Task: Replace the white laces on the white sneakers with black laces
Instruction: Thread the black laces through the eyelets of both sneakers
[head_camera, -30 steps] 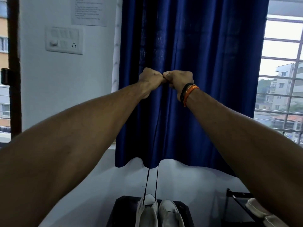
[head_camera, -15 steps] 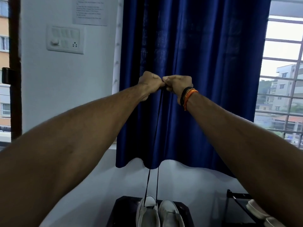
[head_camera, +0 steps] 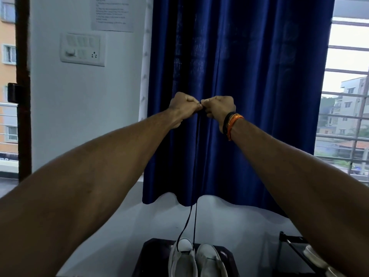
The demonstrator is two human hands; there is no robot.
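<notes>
Both arms stretch out, raised in front of a dark blue curtain (head_camera: pixel 239 96). Left hand (head_camera: pixel 182 105) and right hand (head_camera: pixel 218 106) are closed into fists, knuckles nearly touching, each pinching an end of the thin black shoelace (head_camera: pixel 194 220). The lace's two strands hang straight down from the fists, hard to see against the curtain, clear against the pale wall below it. They run into the left white sneaker (head_camera: pixel 182 258), at its top eyelets near the toe. The right white sneaker (head_camera: pixel 210 262) sits just beside it, touching or nearly so; cannot tell if it has laces. Both sneakers stand toes far on a small dark table (head_camera: pixel 157 254) at the near bottom edge. Right wrist wears black and orange bands (head_camera: pixel 231 122). White switch panel (head_camera: pixel 82 49) and a printed paper sheet (head_camera: pixel 112 14) on the wall at left. Barred window (head_camera: pixel 347 116) at right, buildings outside. A dark metal rack (head_camera: pixel 293 244) at bottom right holds another pale shoe (head_camera: pixel 313 254).
</notes>
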